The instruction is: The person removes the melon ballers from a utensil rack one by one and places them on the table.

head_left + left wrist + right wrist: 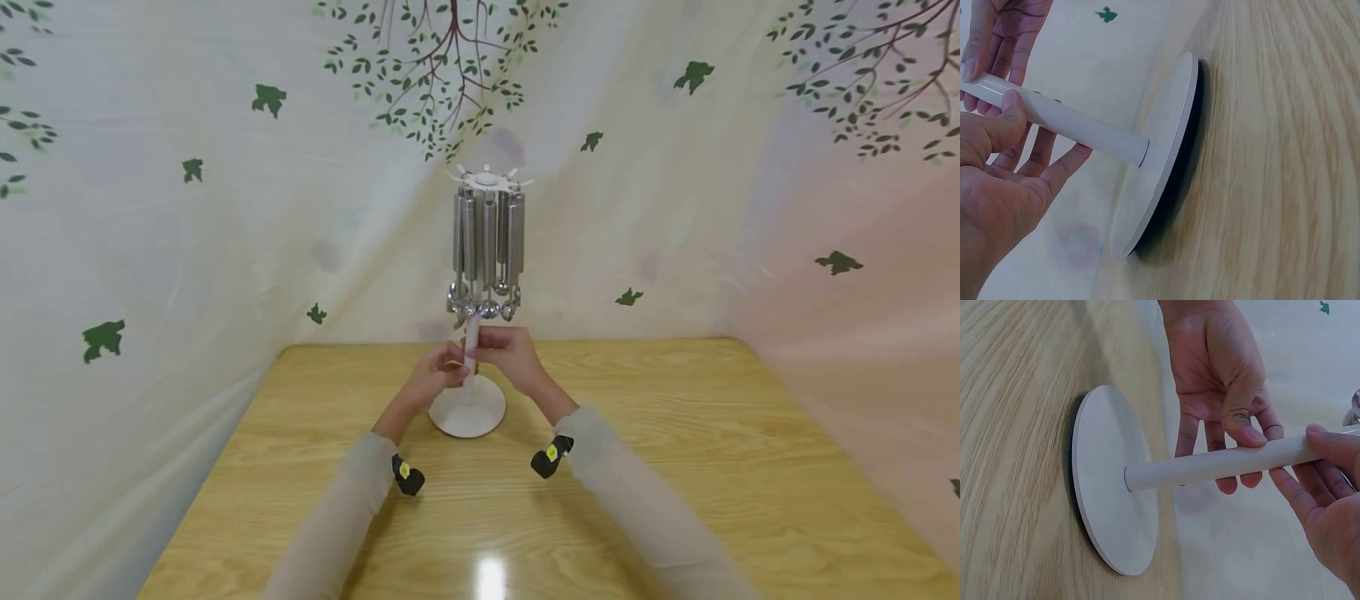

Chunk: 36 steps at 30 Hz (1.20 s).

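The white stand point(468, 387) is near the far edge of the table point(675, 467), about midway between its two far corners; both hands pinch its white pole point(1197, 467) between thumb and fingers, the right hand point(512, 354) just above the left hand point(437, 372); shiny tools point(490, 233) hang round the white top point(486, 178), over the hands; a dark band shows under the round base point(1166, 169), so I cannot tell if it sits flat; to hold it well, grip firm but not hard, go slow, and mind that the tools could swing and clink; behind hangs a pale cloth point(360, 250) with green leaves point(267, 99).
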### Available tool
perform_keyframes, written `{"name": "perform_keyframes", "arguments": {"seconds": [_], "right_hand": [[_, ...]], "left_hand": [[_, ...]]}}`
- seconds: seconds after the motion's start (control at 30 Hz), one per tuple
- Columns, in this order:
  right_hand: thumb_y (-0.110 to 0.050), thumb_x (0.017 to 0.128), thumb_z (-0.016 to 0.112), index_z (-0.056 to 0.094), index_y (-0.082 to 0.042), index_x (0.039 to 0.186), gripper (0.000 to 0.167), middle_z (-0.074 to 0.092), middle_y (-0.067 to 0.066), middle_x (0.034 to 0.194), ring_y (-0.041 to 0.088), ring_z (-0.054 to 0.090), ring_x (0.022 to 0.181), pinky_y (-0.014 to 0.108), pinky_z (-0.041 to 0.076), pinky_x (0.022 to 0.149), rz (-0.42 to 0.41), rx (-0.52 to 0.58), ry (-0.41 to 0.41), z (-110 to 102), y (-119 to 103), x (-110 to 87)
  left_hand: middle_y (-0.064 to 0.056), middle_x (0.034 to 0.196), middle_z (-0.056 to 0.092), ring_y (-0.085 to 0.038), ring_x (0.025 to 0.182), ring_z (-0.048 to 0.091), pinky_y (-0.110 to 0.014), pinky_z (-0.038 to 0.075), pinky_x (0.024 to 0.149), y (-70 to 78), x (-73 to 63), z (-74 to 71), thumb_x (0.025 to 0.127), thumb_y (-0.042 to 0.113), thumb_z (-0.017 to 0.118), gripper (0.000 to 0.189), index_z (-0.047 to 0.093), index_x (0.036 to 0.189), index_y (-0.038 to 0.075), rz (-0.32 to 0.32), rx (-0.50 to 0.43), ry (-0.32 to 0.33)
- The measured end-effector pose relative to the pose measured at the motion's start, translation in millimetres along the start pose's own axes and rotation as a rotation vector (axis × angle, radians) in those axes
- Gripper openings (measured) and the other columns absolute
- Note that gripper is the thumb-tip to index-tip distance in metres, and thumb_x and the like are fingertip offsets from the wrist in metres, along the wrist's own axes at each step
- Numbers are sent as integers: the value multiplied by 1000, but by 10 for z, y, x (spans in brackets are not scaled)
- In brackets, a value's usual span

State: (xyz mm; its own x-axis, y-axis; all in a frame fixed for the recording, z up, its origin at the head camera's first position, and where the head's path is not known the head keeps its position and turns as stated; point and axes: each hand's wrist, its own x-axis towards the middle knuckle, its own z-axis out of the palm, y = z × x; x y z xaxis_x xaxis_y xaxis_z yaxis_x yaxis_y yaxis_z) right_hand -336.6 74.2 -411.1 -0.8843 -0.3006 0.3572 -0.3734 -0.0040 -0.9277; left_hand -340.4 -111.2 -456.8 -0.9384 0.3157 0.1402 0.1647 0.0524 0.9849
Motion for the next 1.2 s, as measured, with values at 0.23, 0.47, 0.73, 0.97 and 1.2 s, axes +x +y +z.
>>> {"name": "perform_keyframes", "arguments": {"seconds": [0.23, 0.47, 0.73, 0.97, 1.2], "right_hand": [[11, 84, 75, 67, 17, 115, 32, 70, 33, 113, 24, 76, 98, 32, 63, 87, -6, 27, 0, 203, 10, 115], [12, 84, 75, 67, 17, 116, 33, 69, 33, 113, 21, 75, 98, 32, 63, 87, -12, 40, -10, 409, 34, 207], [12, 81, 77, 70, 13, 112, 32, 71, 30, 111, 33, 76, 100, 35, 63, 87, -15, 30, -7, 607, -10, 281], [14, 81, 76, 69, 15, 111, 31, 70, 31, 112, 43, 72, 104, 36, 63, 88, 3, 55, -19, 792, -69, 322], [12, 82, 76, 69, 15, 113, 32, 71, 29, 113, 41, 72, 105, 34, 63, 89, 3, 17, -35, 958, -79, 334]], "left_hand": [[-25, 119, 67, -26, 104, 71, -50, 60, 94, 24, -76, -242, 97, -4, 61, 6, 59, 99, 1, 21, 13, -12], [-21, 118, 69, -28, 107, 70, -51, 60, 94, -5, -132, -469, 97, -2, 61, 12, 56, 107, -7, 25, 46, -17], [-26, 127, 63, -30, 111, 69, -51, 59, 96, -11, -195, -727, 98, 0, 61, 17, 56, 112, -9, 33, 81, -39], [-22, 123, 65, -21, 106, 70, -46, 61, 94, 1, -272, -922, 98, -1, 61, 19, 56, 113, -11, 29, 79, -45], [-32, 124, 64, -20, 107, 71, -38, 62, 92, -42, -348, -1061, 98, -3, 59, 19, 54, 113, -13, 18, 38, -61]]}}
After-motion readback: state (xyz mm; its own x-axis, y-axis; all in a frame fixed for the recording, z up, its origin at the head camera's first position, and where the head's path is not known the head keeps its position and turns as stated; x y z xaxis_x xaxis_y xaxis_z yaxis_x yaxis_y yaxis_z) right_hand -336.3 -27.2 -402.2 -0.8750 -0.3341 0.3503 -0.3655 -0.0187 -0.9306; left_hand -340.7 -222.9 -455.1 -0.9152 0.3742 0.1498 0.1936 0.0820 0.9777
